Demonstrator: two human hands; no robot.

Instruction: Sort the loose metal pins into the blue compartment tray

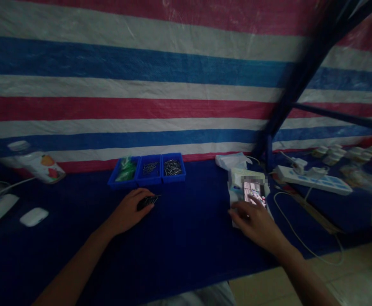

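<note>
My left hand [130, 212] rests on the blue table, its fingers and thumb closed round a small black object with pale markings [147, 202]. Its kind is too dim to make out. Just beyond stand three joined blue bins [149, 182]. The left one holds a green and clear plastic bag [126, 168]; thin metal pieces [150, 168] lie in the middle one, and a denser heap of similar pieces [172, 167] in the right one. My right hand [256, 223] is over a lit phone [254, 190], fingers apart, one fingertip at the screen. The phone leans against a pale packet [237, 176].
A labelled bottle [42, 165], a white earbud case [34, 216] and a white device with a cable [1, 210] are at the left. To the right are a power strip [313, 180], a loose cable [289, 229] and several small jars [334, 154]. A metal frame post [284, 93] rises behind.
</note>
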